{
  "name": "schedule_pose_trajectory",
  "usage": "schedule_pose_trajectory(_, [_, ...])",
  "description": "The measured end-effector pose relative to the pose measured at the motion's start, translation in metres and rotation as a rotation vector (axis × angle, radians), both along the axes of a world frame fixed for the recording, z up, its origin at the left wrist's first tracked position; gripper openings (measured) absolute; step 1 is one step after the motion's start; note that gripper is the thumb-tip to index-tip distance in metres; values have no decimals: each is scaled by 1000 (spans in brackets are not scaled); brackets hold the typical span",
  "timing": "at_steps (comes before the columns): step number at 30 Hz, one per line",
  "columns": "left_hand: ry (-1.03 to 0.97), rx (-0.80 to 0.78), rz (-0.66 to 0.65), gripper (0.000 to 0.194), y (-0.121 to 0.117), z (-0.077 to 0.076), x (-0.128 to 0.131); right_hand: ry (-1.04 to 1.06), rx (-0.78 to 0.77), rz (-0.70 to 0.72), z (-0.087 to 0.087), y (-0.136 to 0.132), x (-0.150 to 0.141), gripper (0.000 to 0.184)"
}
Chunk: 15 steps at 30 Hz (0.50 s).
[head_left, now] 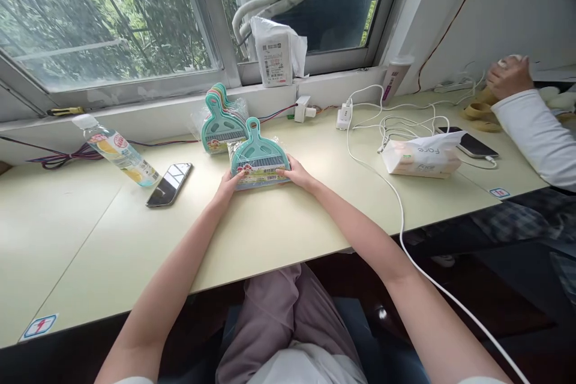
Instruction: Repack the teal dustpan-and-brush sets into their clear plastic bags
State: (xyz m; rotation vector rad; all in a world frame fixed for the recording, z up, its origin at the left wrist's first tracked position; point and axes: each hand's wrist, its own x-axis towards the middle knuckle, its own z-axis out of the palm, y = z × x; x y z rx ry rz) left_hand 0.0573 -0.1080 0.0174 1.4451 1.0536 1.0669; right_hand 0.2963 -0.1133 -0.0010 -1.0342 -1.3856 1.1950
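Holding one dustpan (258, 149) at both lower sides, in left hand (228, 184) and right hand (298, 171), both closed on it, between front and back edges of desk (270, 231). Already grasped but still wrapped; near back edge, more dustpans (218, 117), not touched.

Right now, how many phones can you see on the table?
2: one phone beside the bottle, the other phone by the tissue pack. More could be hidden.

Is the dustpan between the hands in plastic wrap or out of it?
In: crinkled, shiny clear plastic shows at the sides of the dustpan.
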Motion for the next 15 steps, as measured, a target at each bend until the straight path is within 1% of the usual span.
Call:
schedule_pose_trajectory(2, [-22, -58, -62, 54, -6, 9, 0, 2, 24, -30, 1, 1, 1, 56])
schedule_pose_trajectory(4, [-42, -94, -111, 60, -11, 15, -1, 6, 44, -60, 1, 2, 1, 53])
schedule_pose_trajectory(6, [-60, -112, -136, 69, -11, 17, -4, 9, 48, -81, 1, 3, 1, 53])
schedule_pose_trajectory(8, [-75, -146, -142, 70, -8, 16, -6, 11, 36, -93, 0, 4, 0, 53])
schedule_pose_trajectory(11, [-117, -218, -83, 68, -3, 11, -8, -14, 20, -124, 0, 5, -2, 50])
schedule_pose_trajectory(15, [-154, -239, 104, 80, -2, 8, -3, -136, 31, -206, 2, 4, -5, 41])
